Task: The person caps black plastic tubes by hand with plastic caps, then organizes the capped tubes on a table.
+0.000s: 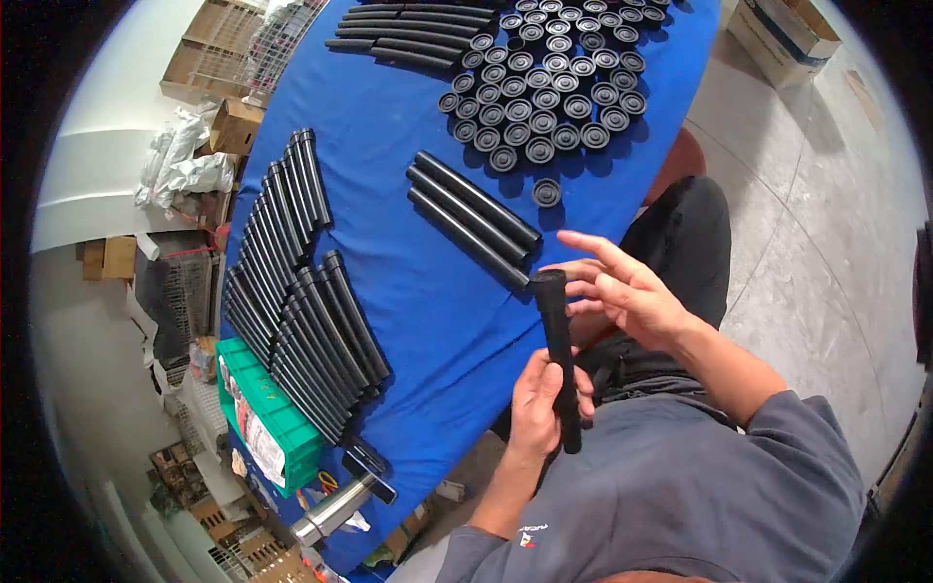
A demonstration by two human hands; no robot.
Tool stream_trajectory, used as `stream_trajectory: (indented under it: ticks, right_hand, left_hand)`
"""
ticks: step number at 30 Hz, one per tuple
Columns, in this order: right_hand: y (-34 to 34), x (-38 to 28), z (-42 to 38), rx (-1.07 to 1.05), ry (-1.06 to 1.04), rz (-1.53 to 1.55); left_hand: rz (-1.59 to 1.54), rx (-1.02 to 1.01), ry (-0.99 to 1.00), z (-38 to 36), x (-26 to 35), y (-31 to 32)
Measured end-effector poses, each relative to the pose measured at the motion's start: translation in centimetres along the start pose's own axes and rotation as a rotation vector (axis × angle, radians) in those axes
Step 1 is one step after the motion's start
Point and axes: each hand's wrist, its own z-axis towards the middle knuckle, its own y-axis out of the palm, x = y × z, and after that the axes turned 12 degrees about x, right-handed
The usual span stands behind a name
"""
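Note:
My left hand [539, 403] is wrapped round a black tube [556, 325], held at a slant over my lap. Its upper end is wider, with a round cap-like top. My right hand [627, 296] is beside that wider end, fingers spread apart and fingertips right by it. Just beyond, three black tubes [471, 219] lie side by side on the blue cloth [428, 311]. A single black ringed round cap [546, 192] stands close to them.
Many similar round caps [541, 149] cover the far side of the table, near a pile of black tubes [418, 34]. Rows of capped tubes [321, 340] lie at left, by a green crate [267, 418] and a metal cylinder [335, 507]. A cardboard box [782, 44] stands on the floor.

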Motion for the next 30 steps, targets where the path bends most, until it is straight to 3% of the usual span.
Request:
stream_trajectory:
  ticks: [2,6,13,16,17,20,30]
  right_hand:
    - [-0.9,0.4,0.0,0.037,0.035,-0.070]
    - [-1.8,1.4,0.0,0.061,0.085,-0.108]
    - [0.1,0.9,-0.4,0.148,0.113,-0.019]
    - [0.1,0.0,-0.2,0.155,0.151,0.088]
    - [-0.1,-0.1,-0.2,0.143,0.153,0.128]
    - [-0.3,0.2,-0.1,0.097,0.112,0.131]
    - [0.5,0.0,-1.3,0.014,0.079,-0.042]
  left_hand:
    - [0.173,0.059,0.097,0.1,0.5,-0.5]
    - [0.294,0.121,0.086,0.6,0.8,-0.6]
    - [0.415,0.080,0.189,1.1,-0.3,1.5]
    - [-0.001,-0.043,-0.013,0.5,0.1,1.6]
    - [-0.060,-0.170,-0.074,0.4,-0.3,0.6]
    - [-0.094,-0.296,-0.194,-0.1,-1.4,-0.1]
    - [-0.050,-0.222,-0.045,-2.1,-3.6,0.2]
